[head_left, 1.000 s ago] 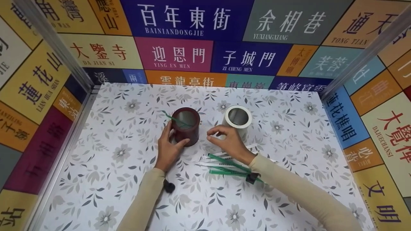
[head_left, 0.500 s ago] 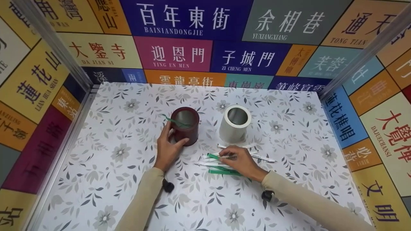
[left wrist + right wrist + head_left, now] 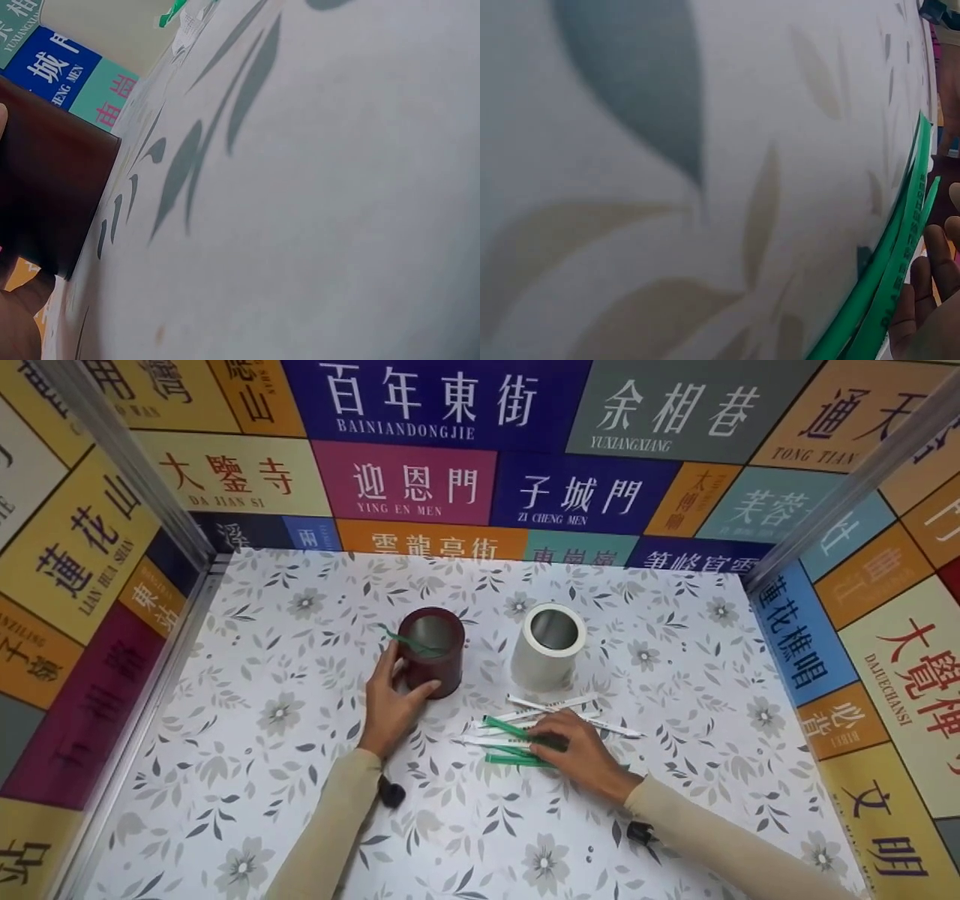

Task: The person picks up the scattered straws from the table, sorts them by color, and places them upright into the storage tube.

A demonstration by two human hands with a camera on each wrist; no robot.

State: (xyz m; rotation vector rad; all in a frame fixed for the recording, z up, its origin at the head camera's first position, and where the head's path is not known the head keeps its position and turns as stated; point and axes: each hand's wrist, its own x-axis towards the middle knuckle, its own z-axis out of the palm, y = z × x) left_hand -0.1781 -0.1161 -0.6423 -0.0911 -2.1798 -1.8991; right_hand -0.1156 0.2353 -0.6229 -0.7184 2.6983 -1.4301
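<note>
A dark red cylindrical cup (image 3: 442, 673) stands upright on the table, and my left hand (image 3: 391, 709) grips its left side, thumb at the front. A green straw (image 3: 396, 637) leans in it, its end poking out past the left rim. My right hand (image 3: 574, 746) is bent over the pile to the right, fingertips right at a green straw (image 3: 508, 726); I cannot tell whether they pinch it. In the right wrist view, printed green straws (image 3: 904, 285) run beside the curled fingers (image 3: 922, 289). White straws (image 3: 619, 729) lie across the pile, partly hidden by this hand.
A white cup (image 3: 546, 667) with a dark inside stands upright behind the pile, right of the red one. The floral-patterned tabletop (image 3: 247, 780) is enclosed by colourful panels with lettering (image 3: 420, 484) at the back and both sides.
My right hand has come down from in front of the white cup onto the straws, then shifted slightly right along them. My left hand has stayed on the red cup.
</note>
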